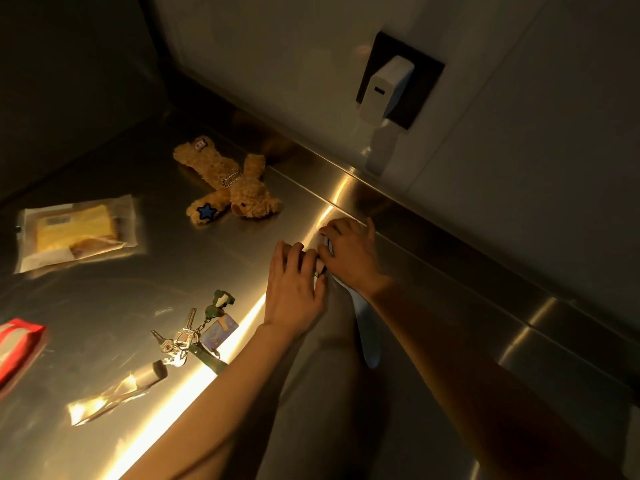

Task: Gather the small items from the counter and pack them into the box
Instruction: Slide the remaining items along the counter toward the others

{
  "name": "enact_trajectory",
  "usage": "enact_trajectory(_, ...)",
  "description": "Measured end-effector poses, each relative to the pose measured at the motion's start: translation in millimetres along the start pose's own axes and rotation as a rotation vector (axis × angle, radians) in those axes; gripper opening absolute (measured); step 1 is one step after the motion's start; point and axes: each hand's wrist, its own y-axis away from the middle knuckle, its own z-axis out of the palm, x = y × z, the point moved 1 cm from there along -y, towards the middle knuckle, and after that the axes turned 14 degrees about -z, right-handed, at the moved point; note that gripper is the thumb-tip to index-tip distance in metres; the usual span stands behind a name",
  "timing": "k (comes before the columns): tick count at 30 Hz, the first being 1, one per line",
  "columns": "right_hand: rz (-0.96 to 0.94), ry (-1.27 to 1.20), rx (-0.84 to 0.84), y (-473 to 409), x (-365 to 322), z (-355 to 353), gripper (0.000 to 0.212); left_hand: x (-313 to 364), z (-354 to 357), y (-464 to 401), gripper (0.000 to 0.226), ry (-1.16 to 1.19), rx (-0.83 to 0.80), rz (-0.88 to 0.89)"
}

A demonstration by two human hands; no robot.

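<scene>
Nearest to the person, at the left edge of the counter (450,341), lies a crinkled clear wrapper (104,403) with a small dark cap (154,370) at its end. A red pack (17,351) is cut by the frame beside it. Just past them lies a bunch of keys (180,341) with a green charm (219,302) and a small card (220,332), spread loose on the steel, so it will need 1 grip around the ring and not around a single key.

In the middle, both hands meet over 1 small item (320,268). The left hand (294,289) lies with its fingers bent down over it. The right hand (349,254) comes from the other side, its fingers curled on the same thing. I think the 2 hands close in from both sides because the item is small and flat on slippery steel, but it is almost hidden and I cannot tell what it is, only that something pale and green shows between the fingers.

Further left is a clear bag (76,233) holding yellow food, lying flat. Beyond the hands, the plush bear (228,185) lies on its back near the raised back edge of the counter. On the wall (277,46) a white charger (388,88) sits in a black socket (426,84).

The box is not in view, so nothing seen here is packed yet.
</scene>
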Motion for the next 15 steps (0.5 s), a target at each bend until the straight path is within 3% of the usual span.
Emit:
enact_trajectory(8,0.079,0.003,0.016,85,-4,0,0.035,6,-1,19,0.041,0.035,-0.03,0.065)
enact_trajectory(15,0.053,0.082,0.317,174,-6,0,0.024,32,5,59,0.042,-0.002,-0.102,0.22)
